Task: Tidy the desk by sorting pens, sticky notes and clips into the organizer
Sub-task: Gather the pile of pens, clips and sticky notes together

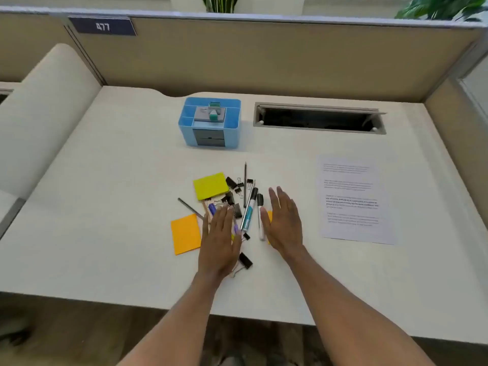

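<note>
Centrally, near the desk's (105, 207) front edge: scattered pens (248, 215), binder clips (232, 183), yellow sticky pad (210, 185), orange sticky notes (186, 233). Left hand (220, 241) flat over the pile, fingers straight, gripping nothing; right hand (284, 223) likewise, beside the black-capped marker (260, 217). Blue organizer (210, 122) toward the back edge, well apart.

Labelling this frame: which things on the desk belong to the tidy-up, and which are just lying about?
Job: blue organizer, yellow sticky pad, orange sticky pad, black clips, teal marker, white marker, pencil.
Lying about: printed sheet, cable hatch, number plate.
</note>
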